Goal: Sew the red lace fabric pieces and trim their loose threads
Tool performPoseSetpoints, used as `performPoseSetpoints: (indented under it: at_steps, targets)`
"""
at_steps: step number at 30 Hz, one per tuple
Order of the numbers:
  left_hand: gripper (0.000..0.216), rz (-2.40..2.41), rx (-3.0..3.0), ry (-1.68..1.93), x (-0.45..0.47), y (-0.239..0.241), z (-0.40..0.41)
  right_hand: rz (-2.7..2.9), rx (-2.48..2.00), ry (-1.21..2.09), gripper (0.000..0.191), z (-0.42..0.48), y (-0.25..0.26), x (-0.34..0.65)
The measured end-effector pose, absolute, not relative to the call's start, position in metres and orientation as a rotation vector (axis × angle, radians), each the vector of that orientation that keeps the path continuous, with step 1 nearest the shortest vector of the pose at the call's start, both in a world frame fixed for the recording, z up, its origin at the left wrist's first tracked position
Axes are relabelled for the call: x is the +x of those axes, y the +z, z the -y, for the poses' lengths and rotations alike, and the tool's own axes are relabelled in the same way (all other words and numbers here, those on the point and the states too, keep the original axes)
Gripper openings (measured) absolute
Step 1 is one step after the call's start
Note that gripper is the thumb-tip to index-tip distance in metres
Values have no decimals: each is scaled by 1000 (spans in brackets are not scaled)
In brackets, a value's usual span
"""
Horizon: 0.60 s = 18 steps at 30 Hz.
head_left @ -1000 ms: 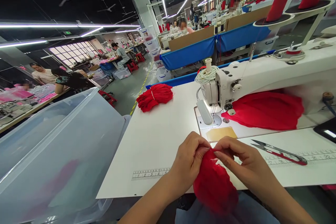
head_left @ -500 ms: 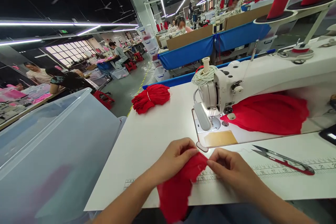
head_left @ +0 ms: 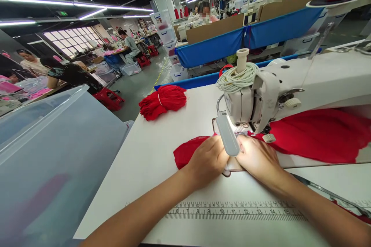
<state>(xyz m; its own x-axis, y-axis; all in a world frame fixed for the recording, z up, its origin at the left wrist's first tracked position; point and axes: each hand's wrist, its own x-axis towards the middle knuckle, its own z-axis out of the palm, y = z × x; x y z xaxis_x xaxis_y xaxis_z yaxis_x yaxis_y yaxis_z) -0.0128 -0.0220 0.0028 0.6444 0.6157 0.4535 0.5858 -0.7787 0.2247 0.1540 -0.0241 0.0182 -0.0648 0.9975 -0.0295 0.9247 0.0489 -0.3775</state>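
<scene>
A red fabric piece (head_left: 189,151) lies partly under my left hand (head_left: 209,159), whose curled fingers grip its edge left of the needle area. Opposite, my right hand (head_left: 256,157) is closed with its fingertips by the presser foot. The fabric at its fingertips is mostly hidden by the hand and a grey lamp (head_left: 228,136). Both hands rest low in front of the white sewing machine (head_left: 327,81). Another red fabric (head_left: 321,135) spreads under the machine's arm, just behind my right hand. Thread snips (head_left: 327,192) lie partly covered by my right forearm.
A tied bundle of red fabric (head_left: 164,102) sits at the table's far left. A printed ruler (head_left: 214,210) runs along the front. Beside the table on the left stands a large translucent bin (head_left: 72,142). Several people work at tables beyond.
Both hands have moved forward from the table's front edge to the needle area, carrying the red fabric piece. It now lies on the tabletop instead of hanging over the edge. The view has shifted.
</scene>
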Motion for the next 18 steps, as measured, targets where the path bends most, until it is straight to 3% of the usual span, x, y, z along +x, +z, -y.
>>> performPoseSetpoints:
  at_steps: [6, 12, 18]
  targets:
    - [31, -1018, 2915, 489, -11, -1, 32, 2131, -1970, 388, 16, 22, 19, 154]
    - [30, -1032, 2913, 450, -15, -1, 28, 2242, -1848, 134, 13, 26, 9, 175]
    - [27, -881, 2895, 473, -21, -2, 19, 2428, -1099, -213, 31, 40, -4, 198]
